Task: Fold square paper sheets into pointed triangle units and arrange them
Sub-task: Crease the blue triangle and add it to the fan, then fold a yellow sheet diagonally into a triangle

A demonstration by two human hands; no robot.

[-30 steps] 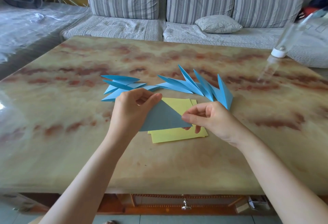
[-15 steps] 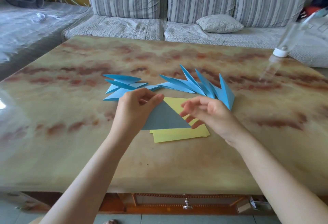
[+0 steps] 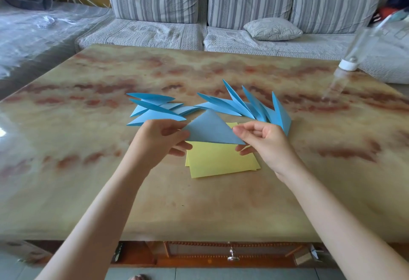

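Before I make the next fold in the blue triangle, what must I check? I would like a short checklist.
1. Left hand grips the triangle at its left corner: ok.
2. Right hand pinches its right corner: ok.
3. Triangle's layers aligned: cannot tell.
4. Yellow sheets lie flat beneath: ok.
5. Finished units lie behind, off the folding spot: ok.
6. Bottle far from both hands: ok.

The blue triangle point(image 3: 210, 129) hides the far edge of the yellow sheets point(image 3: 221, 160); the clear bottle point(image 3: 348, 64) at right is blurred.
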